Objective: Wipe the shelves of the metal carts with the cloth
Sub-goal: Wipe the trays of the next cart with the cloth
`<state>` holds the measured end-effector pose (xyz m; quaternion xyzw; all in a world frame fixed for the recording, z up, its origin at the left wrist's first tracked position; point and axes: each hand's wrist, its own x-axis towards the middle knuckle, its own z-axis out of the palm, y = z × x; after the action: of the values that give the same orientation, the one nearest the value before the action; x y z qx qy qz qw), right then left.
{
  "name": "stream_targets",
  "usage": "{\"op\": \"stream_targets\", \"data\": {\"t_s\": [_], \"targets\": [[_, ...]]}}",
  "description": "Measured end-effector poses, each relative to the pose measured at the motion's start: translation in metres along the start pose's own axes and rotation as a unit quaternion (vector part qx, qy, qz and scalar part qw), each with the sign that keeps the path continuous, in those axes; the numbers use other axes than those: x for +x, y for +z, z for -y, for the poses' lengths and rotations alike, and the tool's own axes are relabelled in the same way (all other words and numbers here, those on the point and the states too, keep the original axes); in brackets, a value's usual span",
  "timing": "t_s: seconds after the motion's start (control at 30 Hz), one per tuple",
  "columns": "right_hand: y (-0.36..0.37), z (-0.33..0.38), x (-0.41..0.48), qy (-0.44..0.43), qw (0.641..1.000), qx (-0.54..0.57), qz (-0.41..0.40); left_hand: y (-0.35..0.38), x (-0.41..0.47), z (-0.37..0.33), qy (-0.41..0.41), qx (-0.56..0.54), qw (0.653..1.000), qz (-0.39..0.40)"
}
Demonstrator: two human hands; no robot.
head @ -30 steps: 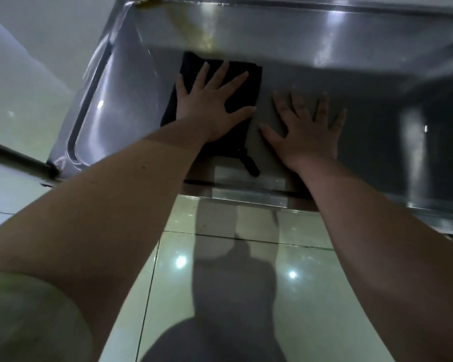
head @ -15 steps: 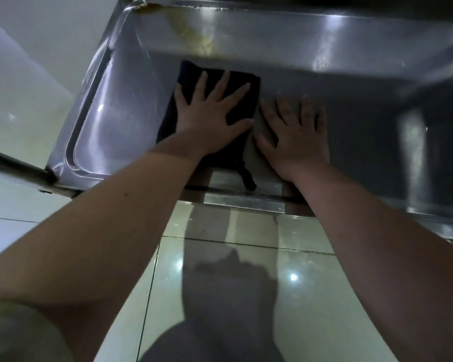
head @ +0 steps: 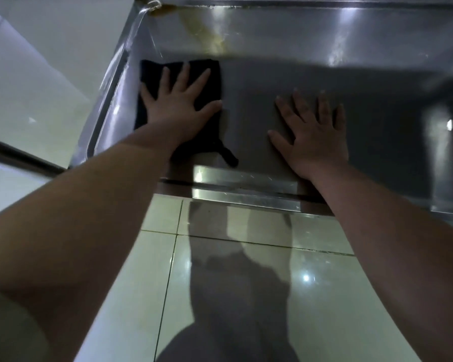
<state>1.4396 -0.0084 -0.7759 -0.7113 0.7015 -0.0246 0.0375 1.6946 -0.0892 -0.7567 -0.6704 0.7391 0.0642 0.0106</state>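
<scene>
A stainless steel cart shelf (head: 259,82) fills the upper part of the view, with a raised rim on its left and front. A folded black cloth (head: 212,82) lies flat near the shelf's left rim, a small loop trailing from its near corner. My left hand (head: 178,105) presses on the cloth with fingers spread and straight. My right hand (head: 311,134) rests flat on the bare metal to the right of the cloth, fingers spread, a clear gap between the two hands.
A yellowish stain (head: 209,32) runs across the shelf's far left part. The shelf's front rim (head: 243,194) lies just below my wrists. Glossy pale floor tiles (head: 311,278) spread below, with my shadow on them. A white wall (head: 37,61) stands to the left.
My left hand has slid the cloth leftward toward the shelf's left rim. My right hand, which was close beside it, now lies well apart to the right.
</scene>
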Motion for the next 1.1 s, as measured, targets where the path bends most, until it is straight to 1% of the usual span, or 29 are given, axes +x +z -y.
{"op": "stream_targets", "data": {"t_s": [0.13,0.2,0.27,0.33,0.47,0.53,0.7,0.83,0.9,0.97,1.03,1.1], "targets": [[-0.002,-0.002,-0.003,-0.002,1.0,-0.009,0.004,0.005,0.003,-0.082,0.074,0.004,0.997,0.017],[-0.002,-0.003,-0.004,0.0,1.0,0.007,0.006,0.007,0.002,-0.096,0.091,0.0,0.996,0.021],[-0.004,-0.005,-0.004,0.001,1.0,0.016,0.006,0.005,0.005,-0.087,0.106,-0.007,0.994,0.018],[-0.004,-0.006,-0.003,0.004,1.0,0.018,0.008,0.001,0.01,-0.061,0.108,-0.006,0.994,0.005],[-0.002,-0.002,-0.002,0.008,1.0,0.024,0.002,-0.009,0.02,0.028,0.023,-0.03,0.999,0.008],[-0.002,0.0,-0.001,0.009,1.0,0.026,0.004,-0.011,0.014,0.054,0.005,-0.015,1.0,0.015],[-0.003,-0.003,-0.002,0.008,0.999,0.034,0.003,-0.005,-0.033,0.051,0.038,-0.01,0.999,0.013],[-0.005,-0.002,-0.004,0.004,0.999,0.036,0.005,0.0,-0.094,0.066,0.034,-0.01,0.999,0.028],[-0.007,-0.002,-0.005,0.002,0.999,0.033,0.01,0.0,-0.108,0.069,0.038,-0.019,0.999,0.024],[-0.011,0.002,-0.005,0.015,0.999,0.02,0.028,0.0,-0.108,0.068,0.033,-0.021,0.999,0.021],[-0.013,0.016,-0.009,0.037,0.997,0.018,0.064,-0.001,-0.104,0.067,0.031,-0.021,0.999,0.021],[-0.01,0.034,-0.023,0.029,0.995,0.001,0.091,-0.002,-0.103,0.067,0.033,-0.023,0.999,0.02]]}}
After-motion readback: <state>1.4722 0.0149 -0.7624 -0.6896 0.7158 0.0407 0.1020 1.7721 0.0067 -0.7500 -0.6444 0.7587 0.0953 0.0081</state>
